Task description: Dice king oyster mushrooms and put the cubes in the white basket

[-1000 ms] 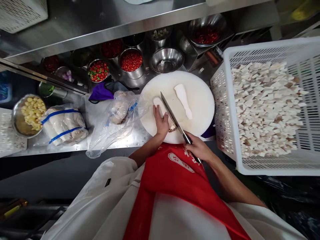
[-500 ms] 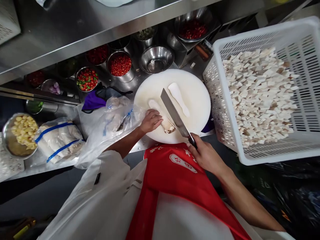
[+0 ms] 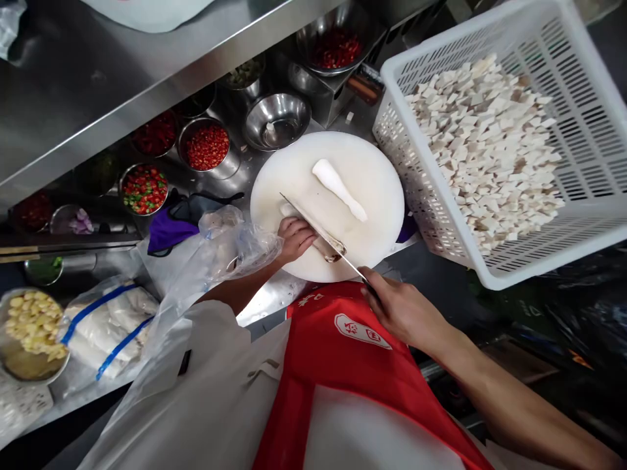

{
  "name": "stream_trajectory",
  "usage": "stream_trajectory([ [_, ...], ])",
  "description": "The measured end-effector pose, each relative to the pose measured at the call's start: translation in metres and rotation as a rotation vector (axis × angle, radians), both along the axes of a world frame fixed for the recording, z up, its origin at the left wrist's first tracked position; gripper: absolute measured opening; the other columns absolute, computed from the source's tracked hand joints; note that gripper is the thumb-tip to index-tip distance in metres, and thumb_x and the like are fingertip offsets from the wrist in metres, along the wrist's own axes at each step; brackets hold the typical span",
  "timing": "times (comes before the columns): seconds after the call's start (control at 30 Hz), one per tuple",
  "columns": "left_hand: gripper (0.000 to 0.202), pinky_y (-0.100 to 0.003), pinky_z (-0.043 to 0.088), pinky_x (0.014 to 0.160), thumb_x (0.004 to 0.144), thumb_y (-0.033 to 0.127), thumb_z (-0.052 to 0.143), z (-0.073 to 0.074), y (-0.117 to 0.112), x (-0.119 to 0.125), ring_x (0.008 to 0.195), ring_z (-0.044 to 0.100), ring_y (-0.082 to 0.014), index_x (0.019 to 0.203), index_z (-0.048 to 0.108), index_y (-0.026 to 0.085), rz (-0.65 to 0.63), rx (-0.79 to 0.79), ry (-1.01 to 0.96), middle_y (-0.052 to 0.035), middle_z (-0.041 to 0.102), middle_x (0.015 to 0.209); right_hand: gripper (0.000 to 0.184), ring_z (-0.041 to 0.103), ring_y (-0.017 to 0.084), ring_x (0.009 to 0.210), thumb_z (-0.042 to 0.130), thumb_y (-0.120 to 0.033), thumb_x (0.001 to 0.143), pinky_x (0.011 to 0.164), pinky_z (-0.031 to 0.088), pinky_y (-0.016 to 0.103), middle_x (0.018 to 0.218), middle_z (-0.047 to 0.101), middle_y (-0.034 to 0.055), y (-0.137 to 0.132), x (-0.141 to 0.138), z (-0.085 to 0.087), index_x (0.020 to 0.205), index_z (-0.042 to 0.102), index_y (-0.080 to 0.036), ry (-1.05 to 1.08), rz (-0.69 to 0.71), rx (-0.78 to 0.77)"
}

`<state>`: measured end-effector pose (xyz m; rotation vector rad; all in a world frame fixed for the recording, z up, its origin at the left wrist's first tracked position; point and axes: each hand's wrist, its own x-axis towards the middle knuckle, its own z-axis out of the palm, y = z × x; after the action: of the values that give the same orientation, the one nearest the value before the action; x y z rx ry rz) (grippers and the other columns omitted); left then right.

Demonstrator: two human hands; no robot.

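My right hand [image 3: 399, 303] is closed round the dark handle of a cleaver [image 3: 321, 230]. Its blade stands edge-down along a king oyster mushroom [image 3: 331, 250] on the round white chopping board [image 3: 377, 189]; whether it has cut in, I cannot tell. With bent fingers, my left hand [image 3: 296, 239] presses that mushroom from the left, close beside the blade. A second pale mushroom piece [image 3: 339, 188], long and smooth, lies by itself farther up the board. Part of the held mushroom is hidden by my fingers and the blade.
At right stands a white slotted basket [image 3: 443, 196] heaped with chopped mushroom pieces [image 3: 490, 150]. Behind the board are a steel bowl [image 3: 277, 121] and a pot of chopped red chillies [image 3: 208, 146]. Bagged mushrooms [image 3: 110, 323] lie left, and a steel shelf [image 3: 161, 78] overhangs the back.
The cleaver has swung left from the bare board onto the held mushroom, its blade now seen edge-on. My left hand stays on the mushroom. The whole view has tilted and shifted slightly.
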<state>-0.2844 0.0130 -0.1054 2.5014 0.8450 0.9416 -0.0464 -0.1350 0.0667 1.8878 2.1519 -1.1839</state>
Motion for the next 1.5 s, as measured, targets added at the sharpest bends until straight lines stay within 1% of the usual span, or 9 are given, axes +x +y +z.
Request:
stream_trajectory([
  [0.23, 0.019, -0.04, 0.044, 0.09, 0.094, 0.032, 0.056, -0.002, 0.0, -0.001, 0.094, 0.057, -0.0207, 0.084, 0.067, 0.021, -0.002, -0.005, 0.054, -0.0047, 0.064, 0.083, 0.039, 0.069, 0.022, 0.075, 0.032, -0.03, 0.103, 0.064, 0.047, 0.031, 0.106, 0.071, 0.0135, -0.005, 0.004, -0.007, 0.137, 0.044, -0.016, 0.002, 0.027, 0.067],
  [0.4, 0.02, -0.04, 0.044, 0.089, 0.093, 0.03, 0.057, -0.004, 0.0, -0.003, 0.088, 0.058, -0.0192, 0.076, 0.064, 0.021, -0.006, 0.015, 0.069, -0.0028, 0.062, 0.077, 0.036, 0.07, 0.022, 0.076, 0.033, -0.028, 0.102, 0.063, 0.048, 0.031, 0.099, 0.071, 0.0124, -0.004, 0.009, -0.01, 0.133, 0.047, -0.014, 0.047, 0.02, 0.022],
  [0.57, 0.023, -0.039, 0.044, 0.088, 0.092, 0.028, 0.058, -0.004, -0.001, -0.006, 0.082, 0.058, -0.018, 0.07, 0.059, 0.02, -0.018, 0.009, 0.095, -0.0008, 0.058, 0.07, 0.036, 0.071, 0.023, 0.079, 0.035, -0.025, 0.101, 0.065, 0.051, 0.033, 0.108, 0.07, 0.0154, -0.004, 0.012, -0.014, 0.133, 0.047, -0.013, 0.052, 0.038, 0.004],
  [0.77, 0.025, -0.042, 0.045, 0.088, 0.091, 0.028, 0.059, -0.002, -0.002, -0.01, 0.082, 0.058, -0.019, 0.068, 0.057, 0.02, -0.024, -0.012, 0.175, -0.0013, 0.056, 0.07, 0.038, 0.071, 0.023, 0.079, 0.034, -0.022, 0.1, 0.065, 0.053, 0.034, 0.11, 0.07, 0.0158, -0.008, 0.011, -0.015, 0.135, 0.045, -0.012, 0.06, 0.04, 0.021],
  [0.93, 0.024, -0.04, 0.046, 0.085, 0.091, 0.026, 0.058, -0.003, -0.003, -0.01, 0.081, 0.058, -0.0194, 0.068, 0.058, 0.02, -0.036, 0.001, 0.196, -0.0009, 0.054, 0.066, 0.037, 0.072, 0.023, 0.082, 0.034, -0.024, 0.101, 0.067, 0.054, 0.033, 0.113, 0.069, 0.0164, -0.014, 0.015, -0.027, 0.134, 0.046, -0.013, 0.054, 0.057, 0.064],
  [1.07, 0.027, -0.04, 0.047, 0.083, 0.091, 0.027, 0.057, -0.006, -0.004, -0.009, 0.078, 0.058, -0.0188, 0.065, 0.057, 0.02, 0.009, -0.015, 0.196, -0.0007, 0.054, 0.065, 0.036, 0.072, 0.022, 0.082, 0.034, -0.024, 0.1, 0.067, 0.054, 0.032, 0.114, 0.069, 0.0161, -0.015, 0.017, -0.033, 0.133, 0.046, -0.014, 0.05, 0.059, 0.067],
  [1.3, 0.028, -0.039, 0.048, 0.084, 0.091, 0.033, 0.058, -0.001, 0.0, -0.003, 0.077, 0.059, -0.0176, 0.065, 0.056, 0.021, 0.054, 0.031, 0.16, -0.0004, 0.056, 0.068, 0.033, 0.071, 0.023, 0.078, 0.035, -0.024, 0.1, 0.063, 0.05, 0.032, 0.103, 0.072, 0.0137, -0.005, 0.006, -0.017, 0.128, 0.048, -0.014, 0.022, 0.01, -0.042],
  [1.37, 0.025, -0.039, 0.047, 0.085, 0.091, 0.032, 0.058, 0.001, 0.001, -0.003, 0.078, 0.059, -0.0177, 0.068, 0.057, 0.021, 0.034, 0.037, 0.122, -0.0006, 0.057, 0.07, 0.032, 0.071, 0.024, 0.078, 0.034, -0.023, 0.1, 0.063, 0.048, 0.032, 0.101, 0.072, 0.0142, -0.001, 0.005, -0.012, 0.127, 0.049, -0.014, 0.019, 0.008, -0.076],
  [1.5, 0.022, -0.039, 0.047, 0.086, 0.091, 0.033, 0.06, 0.0, 0.002, -0.002, 0.082, 0.059, -0.0183, 0.072, 0.06, 0.022, 0.014, -0.038, 0.083, -0.0015, 0.06, 0.074, 0.028, 0.071, 0.023, 0.077, 0.034, -0.022, 0.1, 0.063, 0.045, 0.031, 0.096, 0.073, 0.0121, 0.01, 0.004, -0.003, 0.121, 0.051, -0.016, 0.035, -0.015, -0.162],
])
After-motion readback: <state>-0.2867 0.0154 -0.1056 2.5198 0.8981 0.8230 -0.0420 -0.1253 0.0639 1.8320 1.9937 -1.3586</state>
